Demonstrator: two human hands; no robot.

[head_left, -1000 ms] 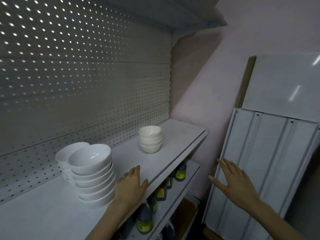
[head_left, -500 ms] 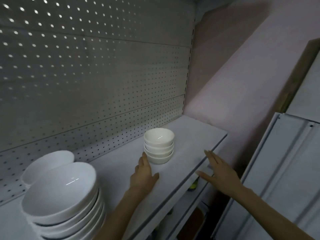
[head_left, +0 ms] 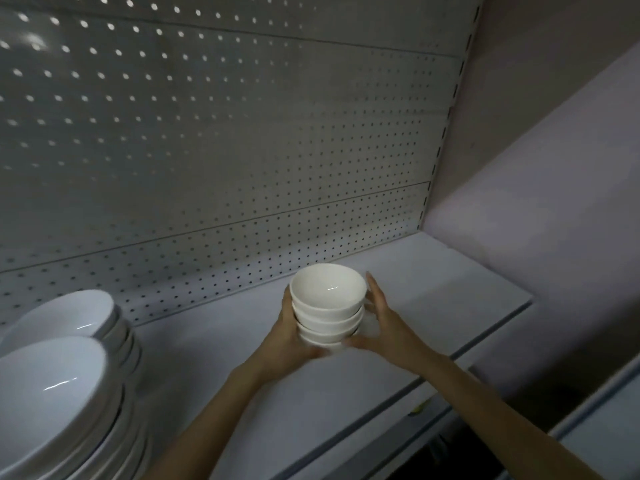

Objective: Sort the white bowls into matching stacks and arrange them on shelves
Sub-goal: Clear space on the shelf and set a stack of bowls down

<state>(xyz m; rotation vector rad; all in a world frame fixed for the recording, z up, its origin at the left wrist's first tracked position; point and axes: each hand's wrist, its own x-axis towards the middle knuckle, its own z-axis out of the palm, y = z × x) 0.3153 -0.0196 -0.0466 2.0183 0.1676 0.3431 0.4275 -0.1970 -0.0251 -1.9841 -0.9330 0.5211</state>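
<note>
Both hands, left hand (head_left: 289, 336) and right hand (head_left: 389, 327), clamp opposite sides of the small bowl stack (head_left: 328, 306) at frame centre on the shelf (head_left: 450, 289); advise supporting the bottom bowl, lifting level, clear of larger stacks (head_left: 59, 386) lower left

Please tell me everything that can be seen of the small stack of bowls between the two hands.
The small stack of bowls holds about four nested white bowls, glossy like glazed ceramic, deep and round; the lowest is partly hidden. It stands upright, the empty top bowl catching a glint of light. It is over the white shelf, near the pegboard back; whether it rests there or is lifted cannot be told. The left hand and the right hand clasp its sides.
</note>
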